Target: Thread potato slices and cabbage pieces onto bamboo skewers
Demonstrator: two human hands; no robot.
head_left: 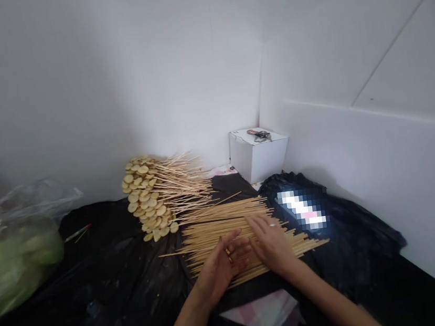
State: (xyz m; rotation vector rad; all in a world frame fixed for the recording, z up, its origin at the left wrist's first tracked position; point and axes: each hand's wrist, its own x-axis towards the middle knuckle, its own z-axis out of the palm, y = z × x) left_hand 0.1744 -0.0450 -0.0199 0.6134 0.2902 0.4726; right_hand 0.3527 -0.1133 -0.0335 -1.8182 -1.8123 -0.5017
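A wide heap of bare bamboo skewers (232, 219) lies on black plastic sheeting (129, 279). Both my hands rest on the heap. My left hand (220, 266) lies on its near part with the fingers spread flat; a ring shows on one finger and a bracelet on the wrist. My right hand (271, 243) lies flat beside it, fingers stretched over the sticks. Neither hand grips anything. Behind the heap sits a pile of loaded skewers (154, 197), each threaded with pale round slices, the slices facing left.
A clear plastic bag of green vegetables (11, 257) lies at the far left. A small white box (258, 152) with a dark small object on top stands in the corner. A black bag (327, 213) lies right of the sticks. A thin pen-like stick (77, 233) lies on the sheeting.
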